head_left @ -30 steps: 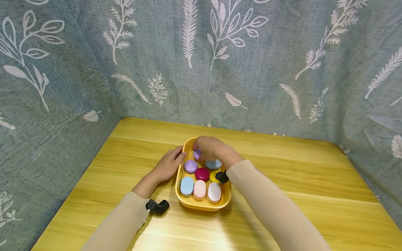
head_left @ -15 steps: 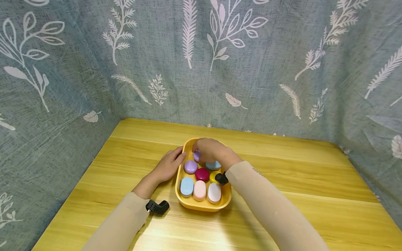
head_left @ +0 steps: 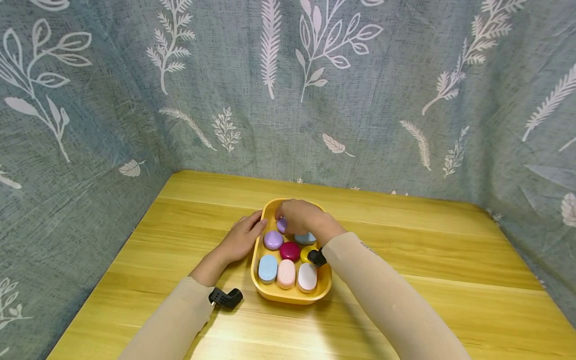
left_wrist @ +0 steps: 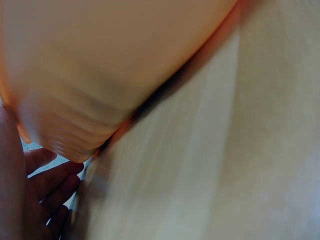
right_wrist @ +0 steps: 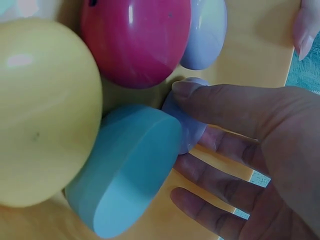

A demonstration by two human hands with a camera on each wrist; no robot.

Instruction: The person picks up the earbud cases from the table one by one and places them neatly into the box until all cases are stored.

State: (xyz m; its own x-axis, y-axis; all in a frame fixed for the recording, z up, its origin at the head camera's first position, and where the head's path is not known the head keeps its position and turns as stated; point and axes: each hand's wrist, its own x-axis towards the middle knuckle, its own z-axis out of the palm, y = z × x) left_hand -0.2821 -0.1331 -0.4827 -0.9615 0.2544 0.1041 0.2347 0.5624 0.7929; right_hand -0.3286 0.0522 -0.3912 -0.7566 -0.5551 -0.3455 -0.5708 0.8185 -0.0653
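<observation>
A deep yellow plastic container (head_left: pixel 291 299) stands on the table, holding several smooth rounded pieces that look like soap bars. My right hand (head_left: pixel 298 216) reaches into its far end. Thumb and fingers pinch a purple soap bar (right_wrist: pixel 187 122), partly hidden by the hand. Just beside this lies a blue soap bar (right_wrist: pixel 130 165), tilted in the right wrist view. My left hand (head_left: pixel 239 240) holds the left wall, thumb over the rim and fingers along the outside. In the left wrist view its fingers (left_wrist: pixel 57 177) show behind the container's wall.
Also in the container are another purple bar (head_left: pixel 273 240), a crimson one (head_left: pixel 290 251), a yellow one (head_left: pixel 306 254), and light blue (head_left: pixel 267 268), pink (head_left: pixel 286 274) and white (head_left: pixel 307 277) bars. A leaf-patterned curtain (head_left: pixel 288 130) borders the wooden table (head_left: pixel 427 300).
My right hand has shifted very slightly toward me with its fingers at the purple soap bar. The left hand and the container have stayed put.
</observation>
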